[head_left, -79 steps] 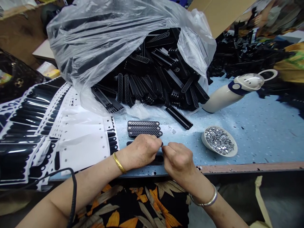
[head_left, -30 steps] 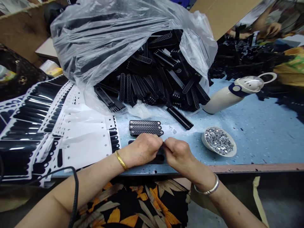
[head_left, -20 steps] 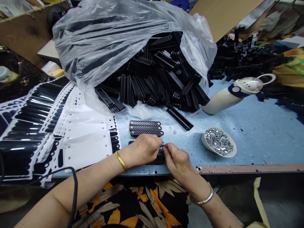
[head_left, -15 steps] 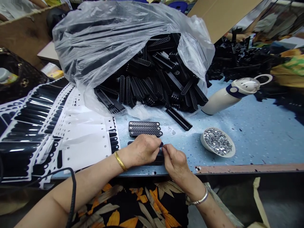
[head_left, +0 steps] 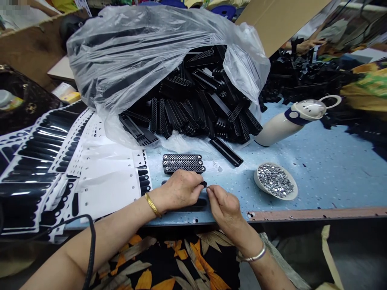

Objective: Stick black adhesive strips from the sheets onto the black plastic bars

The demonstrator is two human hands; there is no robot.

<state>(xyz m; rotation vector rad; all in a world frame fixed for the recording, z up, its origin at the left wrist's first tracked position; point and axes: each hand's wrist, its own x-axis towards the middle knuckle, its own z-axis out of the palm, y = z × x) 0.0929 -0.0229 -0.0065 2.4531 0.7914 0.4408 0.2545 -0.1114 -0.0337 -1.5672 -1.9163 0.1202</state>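
My left hand [head_left: 179, 190] lies on a black plastic strip [head_left: 193, 204] near the front edge of the blue table [head_left: 326, 169] and pinches its right end. My right hand [head_left: 223, 205] meets it there with thumb and forefinger pinched together; what they hold is too small to tell. Just beyond the hands lie three black mesh-patterned strips [head_left: 183, 163] side by side. A white bowl of small shiny metal pieces [head_left: 275, 181] stands to the right.
A big clear plastic bag [head_left: 145, 52] spills several black strips [head_left: 199, 108] at the back. Sheets of black stickers on white backing [head_left: 60, 161] cover the left. A white bottle [head_left: 290, 121] lies on its side at the right. A black cable [head_left: 90, 245] crosses my left arm.
Both hands stay on the same strip at the table's front edge. The right hand's fingertips shifted slightly along its right end; the view drifted a little.
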